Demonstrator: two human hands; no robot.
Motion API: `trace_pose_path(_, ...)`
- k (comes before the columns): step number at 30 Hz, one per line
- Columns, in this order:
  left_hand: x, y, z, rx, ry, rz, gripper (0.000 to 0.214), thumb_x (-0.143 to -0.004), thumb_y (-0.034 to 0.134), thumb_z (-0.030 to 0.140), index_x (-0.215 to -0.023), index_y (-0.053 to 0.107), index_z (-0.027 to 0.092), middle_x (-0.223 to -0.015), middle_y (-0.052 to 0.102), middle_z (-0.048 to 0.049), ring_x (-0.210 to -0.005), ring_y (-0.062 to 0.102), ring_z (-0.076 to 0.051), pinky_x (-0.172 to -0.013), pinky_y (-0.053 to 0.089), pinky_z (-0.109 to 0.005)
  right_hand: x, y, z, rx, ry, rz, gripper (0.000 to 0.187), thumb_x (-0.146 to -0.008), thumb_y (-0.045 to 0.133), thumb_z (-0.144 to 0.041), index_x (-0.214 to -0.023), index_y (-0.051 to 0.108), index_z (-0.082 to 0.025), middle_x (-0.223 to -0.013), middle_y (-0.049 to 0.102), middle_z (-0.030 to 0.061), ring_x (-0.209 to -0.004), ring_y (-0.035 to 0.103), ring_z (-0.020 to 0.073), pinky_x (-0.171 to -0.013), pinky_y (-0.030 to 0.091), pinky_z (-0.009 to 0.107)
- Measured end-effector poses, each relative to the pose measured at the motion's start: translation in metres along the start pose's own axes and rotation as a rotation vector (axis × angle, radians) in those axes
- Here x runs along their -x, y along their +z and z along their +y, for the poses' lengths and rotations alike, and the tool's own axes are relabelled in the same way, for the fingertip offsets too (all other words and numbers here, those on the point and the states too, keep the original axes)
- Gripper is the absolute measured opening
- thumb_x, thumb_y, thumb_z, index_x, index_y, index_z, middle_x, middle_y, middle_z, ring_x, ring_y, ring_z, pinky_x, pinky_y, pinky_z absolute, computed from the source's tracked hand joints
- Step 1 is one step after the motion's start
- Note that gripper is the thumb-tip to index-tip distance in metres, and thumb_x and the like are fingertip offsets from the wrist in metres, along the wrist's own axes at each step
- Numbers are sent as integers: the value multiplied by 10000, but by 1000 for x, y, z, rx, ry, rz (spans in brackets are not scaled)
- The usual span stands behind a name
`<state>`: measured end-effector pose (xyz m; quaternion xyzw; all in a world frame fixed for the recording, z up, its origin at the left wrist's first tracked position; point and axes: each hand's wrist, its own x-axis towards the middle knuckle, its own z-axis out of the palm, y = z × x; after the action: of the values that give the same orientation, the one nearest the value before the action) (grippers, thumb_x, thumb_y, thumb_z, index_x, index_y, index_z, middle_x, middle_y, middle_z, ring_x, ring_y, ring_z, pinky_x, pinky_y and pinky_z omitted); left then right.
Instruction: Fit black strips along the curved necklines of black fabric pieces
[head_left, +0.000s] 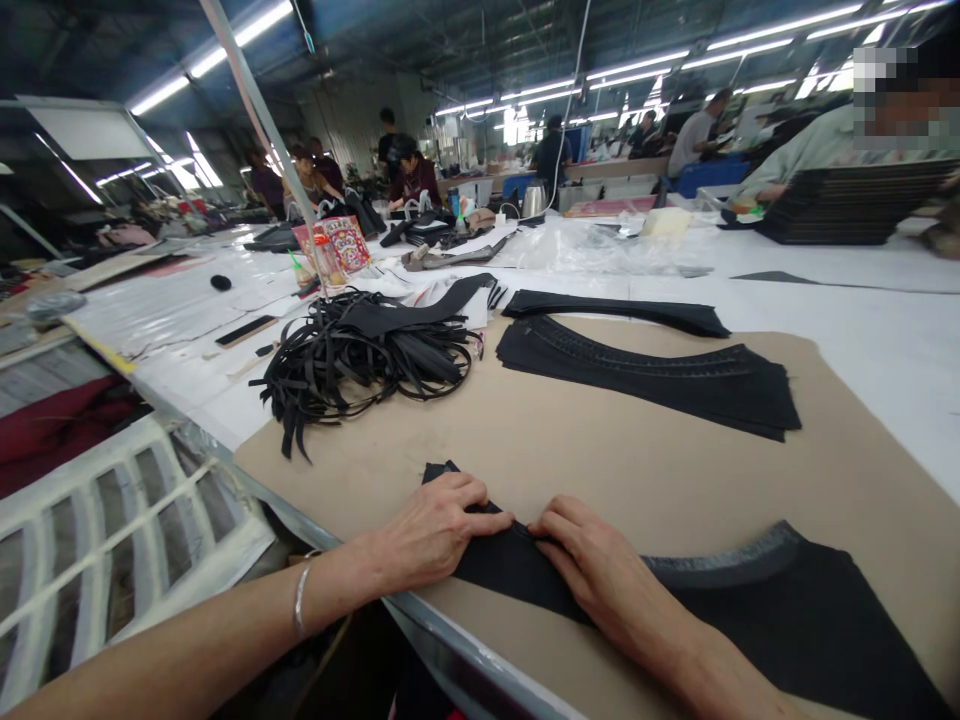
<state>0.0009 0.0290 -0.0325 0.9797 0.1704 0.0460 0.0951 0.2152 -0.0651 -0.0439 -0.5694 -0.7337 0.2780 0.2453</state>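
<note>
A black fabric piece (795, 610) with a curved edge lies along the front of the table; a dark grey, glossy strip runs along that curve. My left hand (439, 525) grips the edge near the piece's far left end, index finger stretched along it. Just to the right, my right hand (596, 565) pinches the same edge, which looks folded over between the two hands. The fingertips are close together, and the right hand and forearm hide part of the fabric. Behind them lies a stack of similar black pieces (645, 375) with a curved, ridged edge.
Tan board (390, 430) covers this part of the white table (892, 340). A heap of black strips (360, 360) lies at left-centre, with a narrow black stack (615, 310) further right. A pale slatted rack (112, 560) stands at left. Co-workers sit behind, one beside a black stack (847, 205).
</note>
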Motion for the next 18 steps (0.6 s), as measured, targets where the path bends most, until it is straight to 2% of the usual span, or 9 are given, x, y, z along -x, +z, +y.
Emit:
trace_pose_path(8, 3, 3, 6, 0, -21, -1, 425, -911, 411, 118, -1268, 546, 305, -979, 547, -62, -936, 512, -196, -881, 431, -353, 14, -9, 9, 29, -37, -3, 227, -933, 401, -142, -913, 620, -202, -939, 565, 49, -910, 544, 174, -827, 443, 302)
trace_pose_path(11, 3, 7, 8, 19, -70, 60, 436, -889, 419, 94, -1222, 585, 322, -1067, 539, -64, -994, 509, -198, -902, 434, -365, 18, -11, 12, 36, -54, 0, 229, -933, 408, -139, -929, 627, -205, -946, 568, 48, -910, 545, 171, -834, 442, 303)
trace_pose_path(14, 1, 13, 12, 62, -68, 112, 414, -869, 420, 63, -1159, 623, 278, -1183, 532, -65, -1093, 490, -204, -961, 412, -380, 21, -12, 14, 60, -59, -7, 222, -932, 419, -137, -927, 631, -198, -929, 571, 47, -894, 543, 172, -823, 444, 306)
trace_pose_path(18, -8, 20, 21, 177, -90, 183, 356, -885, 387, 47, -1077, 646, 199, -1010, 612, -55, -959, 545, -172, -890, 459, -326, 23, -12, 17, 92, -85, 9, 213, -933, 424, -128, -925, 628, -190, -925, 571, 46, -889, 536, 170, -823, 438, 304)
